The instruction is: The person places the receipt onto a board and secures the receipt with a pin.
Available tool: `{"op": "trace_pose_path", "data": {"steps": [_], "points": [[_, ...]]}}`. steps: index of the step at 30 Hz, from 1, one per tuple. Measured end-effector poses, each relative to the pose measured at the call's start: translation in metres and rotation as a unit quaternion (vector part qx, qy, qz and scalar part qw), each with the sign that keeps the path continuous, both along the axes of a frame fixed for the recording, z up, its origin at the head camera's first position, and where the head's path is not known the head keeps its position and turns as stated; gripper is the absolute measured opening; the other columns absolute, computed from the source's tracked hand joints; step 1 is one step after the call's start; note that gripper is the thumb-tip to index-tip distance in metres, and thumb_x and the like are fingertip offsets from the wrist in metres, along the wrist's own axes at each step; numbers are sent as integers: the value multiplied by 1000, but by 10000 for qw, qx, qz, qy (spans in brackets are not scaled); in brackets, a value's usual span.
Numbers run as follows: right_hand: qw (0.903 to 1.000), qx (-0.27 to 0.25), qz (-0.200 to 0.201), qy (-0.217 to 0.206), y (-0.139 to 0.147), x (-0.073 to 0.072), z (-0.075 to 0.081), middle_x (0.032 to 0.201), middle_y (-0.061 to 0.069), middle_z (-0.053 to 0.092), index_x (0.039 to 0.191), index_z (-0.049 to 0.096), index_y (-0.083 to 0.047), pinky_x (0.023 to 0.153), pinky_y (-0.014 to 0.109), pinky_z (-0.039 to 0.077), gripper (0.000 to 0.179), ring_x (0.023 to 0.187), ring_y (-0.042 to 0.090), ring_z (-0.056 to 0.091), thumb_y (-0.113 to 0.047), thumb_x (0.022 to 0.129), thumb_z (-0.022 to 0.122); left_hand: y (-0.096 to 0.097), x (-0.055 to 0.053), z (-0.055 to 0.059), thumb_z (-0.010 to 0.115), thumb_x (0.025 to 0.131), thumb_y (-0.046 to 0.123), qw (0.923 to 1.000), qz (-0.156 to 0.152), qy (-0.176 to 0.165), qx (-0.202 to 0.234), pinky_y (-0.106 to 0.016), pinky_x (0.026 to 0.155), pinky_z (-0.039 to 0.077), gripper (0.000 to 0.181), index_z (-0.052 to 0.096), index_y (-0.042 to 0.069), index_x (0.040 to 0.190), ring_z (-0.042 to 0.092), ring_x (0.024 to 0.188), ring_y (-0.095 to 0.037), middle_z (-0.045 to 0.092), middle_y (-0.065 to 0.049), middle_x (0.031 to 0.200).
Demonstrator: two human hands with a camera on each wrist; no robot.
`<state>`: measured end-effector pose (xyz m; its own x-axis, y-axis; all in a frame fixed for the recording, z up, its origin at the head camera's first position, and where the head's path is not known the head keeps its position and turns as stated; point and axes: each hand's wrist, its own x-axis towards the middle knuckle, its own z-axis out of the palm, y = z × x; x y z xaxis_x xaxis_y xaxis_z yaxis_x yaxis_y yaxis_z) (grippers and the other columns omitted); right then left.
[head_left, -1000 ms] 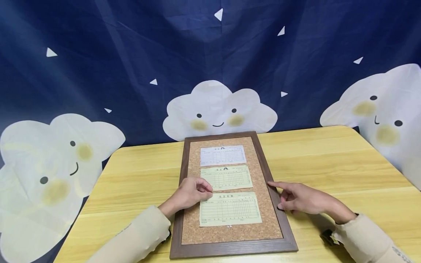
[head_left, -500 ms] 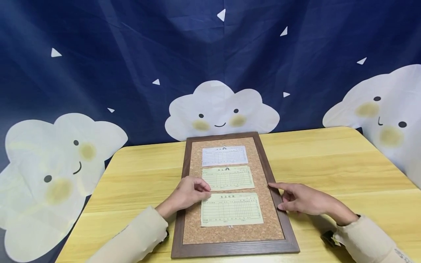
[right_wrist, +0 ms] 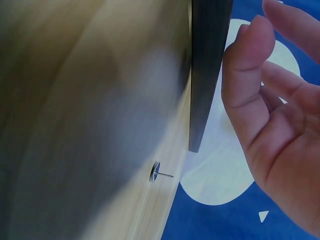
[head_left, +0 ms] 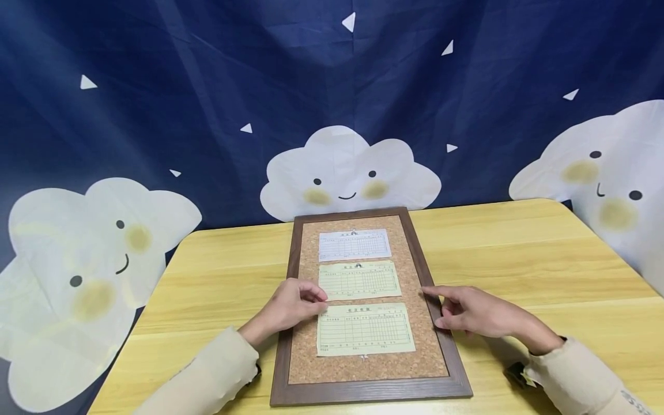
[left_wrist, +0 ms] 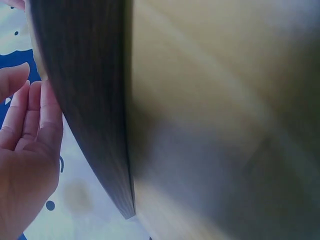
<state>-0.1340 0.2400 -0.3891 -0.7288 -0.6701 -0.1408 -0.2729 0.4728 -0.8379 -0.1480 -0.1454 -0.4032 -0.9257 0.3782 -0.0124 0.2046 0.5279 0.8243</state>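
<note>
A cork board (head_left: 306, 369) in a dark brown wooden frame (head_left: 363, 393) lies on the table. On it, one above another, are a white printed slip (head_left: 354, 248), a pale yellow-green slip (head_left: 360, 281) and a larger yellow-green slip (head_left: 365, 331). My left hand (head_left: 290, 305) is over the left frame side, fingertips at the left edges of the two lower slips, with nothing between thumb and fingers. My right hand (head_left: 479, 311) touches the right frame side with a straight index finger, its thumb lower along the same side.
On the light wood table (head_left: 519, 248), the right wrist view shows a thumbtack (right_wrist: 155, 172) on its side. Small dark pins show at the upper edges of the white and middle slips. A blue curtain (head_left: 207, 75) with printed clouds hangs behind the table.
My left hand has drawn slightly left, so its fingertips overlap the slips less. My right hand stays at the frame's right side. The slips keep their places on the board.
</note>
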Motion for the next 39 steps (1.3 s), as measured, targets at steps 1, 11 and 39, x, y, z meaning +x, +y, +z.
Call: {"op": "trace_pose_path", "data": {"steps": [1, 11, 39], "points": [[10000, -4, 9, 63, 0, 0, 0, 77, 0, 56, 149, 37, 8, 47, 28, 50, 66, 57, 6, 51, -17, 96, 68, -1, 0, 0, 78, 83, 5, 10000, 3, -5, -1, -22, 65, 50, 6, 75, 4, 88, 61, 74, -11, 68, 1, 80], [9999, -34, 52, 94, -5, -1, 1, 80, -3, 58, 143, 44, 12, 47, 25, 49, 60, 62, 3, 51, -16, 96, 69, -7, 3, 0, 79, 82, 4, 10000, 30, 91, -22, -22, 68, 53, 8, 75, 4, 89, 63, 76, -10, 70, 1, 84], [9997, -160, 167, -109, -25, 3, -1, 83, -3, 62, 137, 47, 18, 46, 26, 50, 60, 58, 3, 53, -12, 92, 73, -22, 32, -1, 87, 77, 7, 9965, -827, -9, -129, -25, 85, 56, 50, 67, -7, 121, 67, 102, -27, 63, -22, 128]]}}
